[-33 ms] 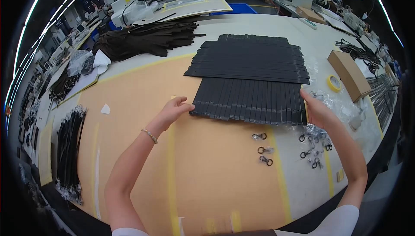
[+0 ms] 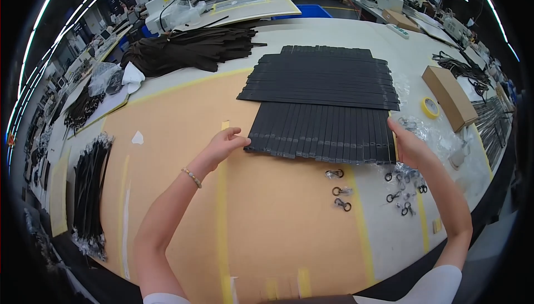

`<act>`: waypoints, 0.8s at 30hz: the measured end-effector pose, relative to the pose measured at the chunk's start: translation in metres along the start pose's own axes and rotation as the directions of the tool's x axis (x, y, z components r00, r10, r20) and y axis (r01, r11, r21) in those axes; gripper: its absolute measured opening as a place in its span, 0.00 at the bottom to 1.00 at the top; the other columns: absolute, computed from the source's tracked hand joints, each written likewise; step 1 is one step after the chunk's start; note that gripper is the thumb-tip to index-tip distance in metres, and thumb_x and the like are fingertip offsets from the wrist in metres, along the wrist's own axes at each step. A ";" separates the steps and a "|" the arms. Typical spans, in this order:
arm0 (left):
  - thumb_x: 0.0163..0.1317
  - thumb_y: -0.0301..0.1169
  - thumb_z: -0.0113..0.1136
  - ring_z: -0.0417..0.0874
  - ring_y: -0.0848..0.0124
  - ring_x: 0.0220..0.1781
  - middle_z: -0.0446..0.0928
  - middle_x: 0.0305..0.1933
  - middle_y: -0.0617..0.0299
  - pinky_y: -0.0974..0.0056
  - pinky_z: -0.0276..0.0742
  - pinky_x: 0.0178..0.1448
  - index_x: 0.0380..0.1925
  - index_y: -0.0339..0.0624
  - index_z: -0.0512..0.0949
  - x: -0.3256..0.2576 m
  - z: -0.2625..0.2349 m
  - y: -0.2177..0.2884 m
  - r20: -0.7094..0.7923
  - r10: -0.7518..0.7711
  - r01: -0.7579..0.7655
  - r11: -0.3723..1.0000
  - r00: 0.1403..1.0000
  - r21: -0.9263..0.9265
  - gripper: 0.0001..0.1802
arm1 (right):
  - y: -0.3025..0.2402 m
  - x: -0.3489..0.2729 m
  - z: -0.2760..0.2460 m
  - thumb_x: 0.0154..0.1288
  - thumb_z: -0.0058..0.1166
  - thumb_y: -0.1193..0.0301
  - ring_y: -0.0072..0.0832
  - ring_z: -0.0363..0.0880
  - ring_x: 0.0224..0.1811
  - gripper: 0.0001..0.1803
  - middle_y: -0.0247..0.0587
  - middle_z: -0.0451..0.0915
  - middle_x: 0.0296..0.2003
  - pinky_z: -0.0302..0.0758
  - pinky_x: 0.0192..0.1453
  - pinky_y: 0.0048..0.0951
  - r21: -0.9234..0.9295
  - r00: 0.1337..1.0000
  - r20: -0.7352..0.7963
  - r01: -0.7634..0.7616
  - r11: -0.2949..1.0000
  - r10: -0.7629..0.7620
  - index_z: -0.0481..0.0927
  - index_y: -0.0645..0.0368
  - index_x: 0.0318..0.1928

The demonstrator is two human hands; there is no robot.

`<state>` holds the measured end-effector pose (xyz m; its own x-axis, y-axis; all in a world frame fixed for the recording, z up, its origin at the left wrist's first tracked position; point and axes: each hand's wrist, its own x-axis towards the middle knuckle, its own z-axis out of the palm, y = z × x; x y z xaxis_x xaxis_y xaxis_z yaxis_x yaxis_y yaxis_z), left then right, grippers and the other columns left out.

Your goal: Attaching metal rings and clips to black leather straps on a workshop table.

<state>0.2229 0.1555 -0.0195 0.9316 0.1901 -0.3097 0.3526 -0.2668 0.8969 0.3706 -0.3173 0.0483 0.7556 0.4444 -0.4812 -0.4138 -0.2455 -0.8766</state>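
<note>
A row of flat black strips (image 2: 325,131), nearside of a matching crosswise stack (image 2: 320,84), lies between left hand (image 2: 220,147) and right hand (image 2: 410,144); fingers (image 2: 241,141) touch its sides, grip unclear; best pressed evenly.

Head cam, left one of a side-by-side fisheye pair. Sits above and behind the left hand (image 2: 223,145) and right hand (image 2: 409,145), looking forward and down over the bench (image 2: 389,254). Forearms (image 2: 173,206) enter from below; hands land around mid-height, fairly close. Coverage runs past them to a far bench (image 2: 281,8); lines bow near the rim.
</note>
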 end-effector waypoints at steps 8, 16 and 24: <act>0.65 0.44 0.67 0.71 0.58 0.76 0.74 0.69 0.41 0.54 0.55 0.82 0.74 0.17 0.57 -0.154 -0.007 -0.022 0.054 -0.131 0.137 0.979 0.990 -0.148 0.49 | 0.021 -0.087 0.044 0.83 0.36 0.42 0.27 0.80 0.64 0.38 0.42 0.78 0.65 0.81 0.65 0.34 -0.051 0.985 0.174 0.011 0.999 -0.002 0.67 0.64 0.72; 0.66 0.46 0.66 0.70 0.60 0.76 0.80 0.65 0.45 0.52 0.50 0.83 0.73 0.18 0.59 -0.289 -0.026 -0.058 -0.051 -0.195 0.180 0.959 0.979 -0.221 0.48 | 0.083 -0.100 0.087 0.77 0.41 0.34 0.38 0.77 0.68 0.53 0.59 0.71 0.67 0.75 0.70 0.41 -0.200 0.953 0.266 -0.094 0.975 0.147 0.58 0.77 0.73; 0.65 0.42 0.65 0.77 0.69 0.63 0.85 0.58 0.51 0.63 0.63 0.68 0.71 0.18 0.62 -0.386 -0.045 -0.088 -0.275 -0.299 0.244 0.945 0.914 -0.217 0.44 | 0.083 -0.082 0.178 0.74 0.41 0.31 0.41 0.69 0.74 0.52 0.53 0.70 0.70 0.69 0.73 0.46 -0.449 0.958 0.239 -0.038 0.893 0.161 0.60 0.66 0.76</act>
<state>-0.1719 0.1480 0.0357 0.7217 0.5134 -0.4643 0.5414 -0.0008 0.8408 0.1843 -0.2207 0.0143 0.5356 0.5923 -0.6019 -0.1701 -0.6224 -0.7640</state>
